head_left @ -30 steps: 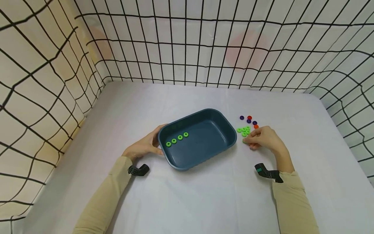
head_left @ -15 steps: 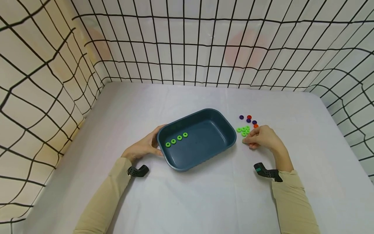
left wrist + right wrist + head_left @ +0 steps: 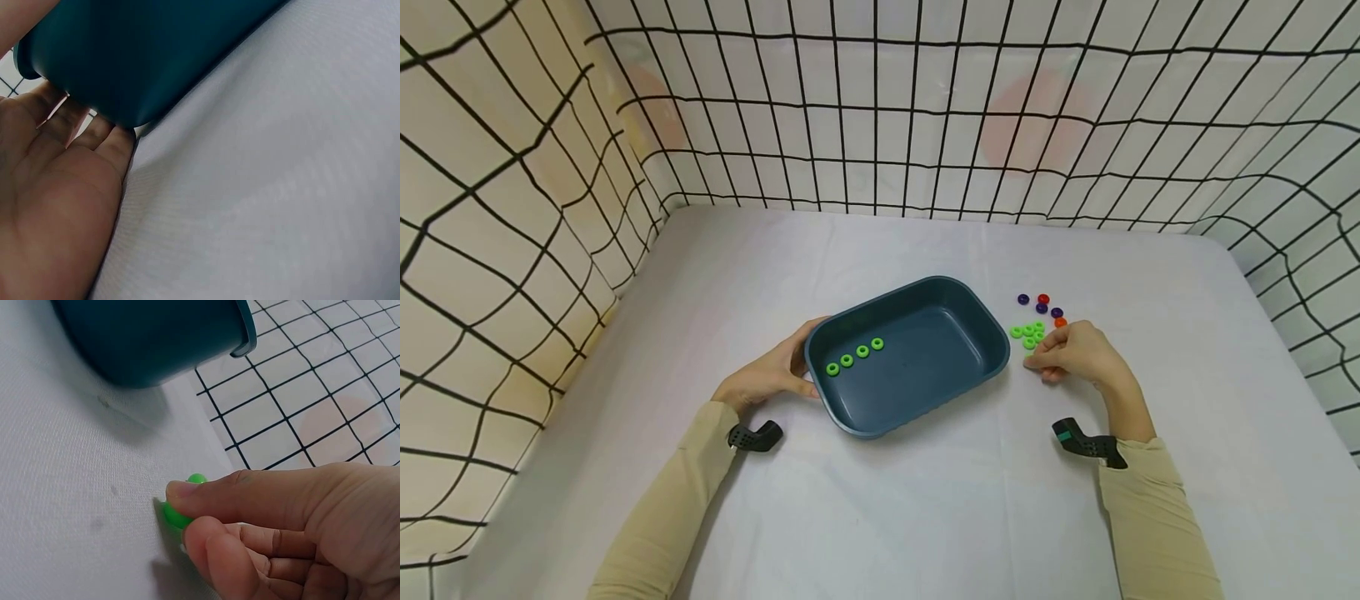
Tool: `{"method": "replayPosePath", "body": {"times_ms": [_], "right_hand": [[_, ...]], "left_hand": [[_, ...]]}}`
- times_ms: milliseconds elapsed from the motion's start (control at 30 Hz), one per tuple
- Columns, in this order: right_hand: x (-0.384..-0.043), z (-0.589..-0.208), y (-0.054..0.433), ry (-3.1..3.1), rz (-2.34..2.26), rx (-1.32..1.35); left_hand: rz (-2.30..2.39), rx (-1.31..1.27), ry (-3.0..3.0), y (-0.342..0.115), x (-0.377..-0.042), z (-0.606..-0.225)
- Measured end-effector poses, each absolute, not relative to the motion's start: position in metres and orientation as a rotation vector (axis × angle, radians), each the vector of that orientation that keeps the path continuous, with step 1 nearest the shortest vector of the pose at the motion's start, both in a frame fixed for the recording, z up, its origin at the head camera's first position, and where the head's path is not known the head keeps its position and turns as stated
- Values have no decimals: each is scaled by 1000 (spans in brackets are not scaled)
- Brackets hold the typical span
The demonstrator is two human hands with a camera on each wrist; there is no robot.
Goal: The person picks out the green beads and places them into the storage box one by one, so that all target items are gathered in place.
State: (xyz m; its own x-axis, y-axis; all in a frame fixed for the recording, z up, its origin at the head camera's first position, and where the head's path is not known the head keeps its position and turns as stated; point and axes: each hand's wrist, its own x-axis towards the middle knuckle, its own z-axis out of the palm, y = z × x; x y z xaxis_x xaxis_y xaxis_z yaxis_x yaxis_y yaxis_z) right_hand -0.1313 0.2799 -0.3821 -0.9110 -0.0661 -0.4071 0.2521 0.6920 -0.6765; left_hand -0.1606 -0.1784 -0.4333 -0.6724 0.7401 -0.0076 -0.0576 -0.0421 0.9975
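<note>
A dark blue rectangular tub sits slanted on the white-covered table. My left hand grips its left end, with the thumb in front and the fingers behind; the left wrist view shows those fingers against the tub's wall. Inside the tub, several green rings lie in a slanting row by the left side. Right of the tub, my right hand pinches a small green ring between thumb and fingers, low over the cloth. Just beyond those fingertips lies a cluster of green rings.
Behind the green cluster are purple beads, a red one and an orange one. Black netting stands along the back and both sides of the table.
</note>
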Motion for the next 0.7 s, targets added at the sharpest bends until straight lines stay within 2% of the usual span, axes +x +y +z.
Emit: {"method": "replayPosePath", "body": {"times_ms": [700], "right_hand": [[-131,-383,279,2477,-1098,182]], "left_hand": [[1767,717,1668,-178,-161,-434]]}}
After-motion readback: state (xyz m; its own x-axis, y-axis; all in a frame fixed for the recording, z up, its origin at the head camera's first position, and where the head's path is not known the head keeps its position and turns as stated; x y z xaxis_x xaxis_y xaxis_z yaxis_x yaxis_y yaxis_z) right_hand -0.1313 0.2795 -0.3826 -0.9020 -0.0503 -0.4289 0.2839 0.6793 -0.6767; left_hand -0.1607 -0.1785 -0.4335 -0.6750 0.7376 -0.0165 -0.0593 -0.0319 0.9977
